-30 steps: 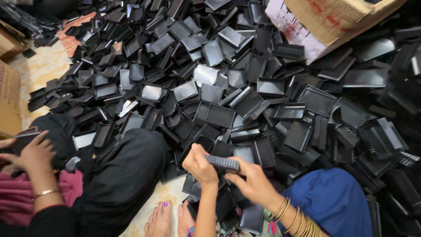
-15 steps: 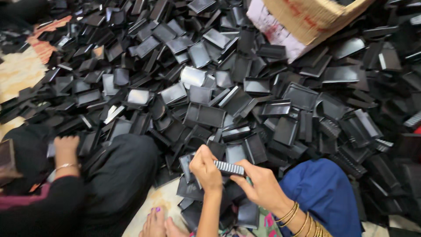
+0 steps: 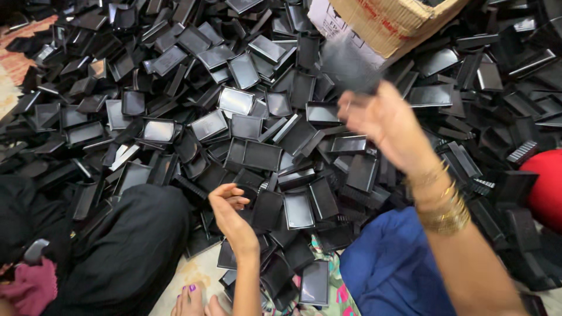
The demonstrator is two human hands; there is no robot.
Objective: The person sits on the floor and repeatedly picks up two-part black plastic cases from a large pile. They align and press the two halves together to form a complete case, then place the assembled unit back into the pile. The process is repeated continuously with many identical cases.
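Black tray (image 3: 351, 64) before cardboard box (image 3: 392, 23)

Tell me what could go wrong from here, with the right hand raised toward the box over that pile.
1. The right hand is motion-blurred with a dark piece near the cardboard box; the piece might miss it and drop back among the black trays.
2. The pile crowds the bare toes; sliding trays could hit them.
3. The left hand hangs empty above loose pieces, easily knocked.

The left hand (image 3: 229, 206) is low, with the fingers curled loosely and the palm turned to the right. The right hand (image 3: 383, 123) is raised and blurred, fingers bent, and the forearm reaches up from the lower right.
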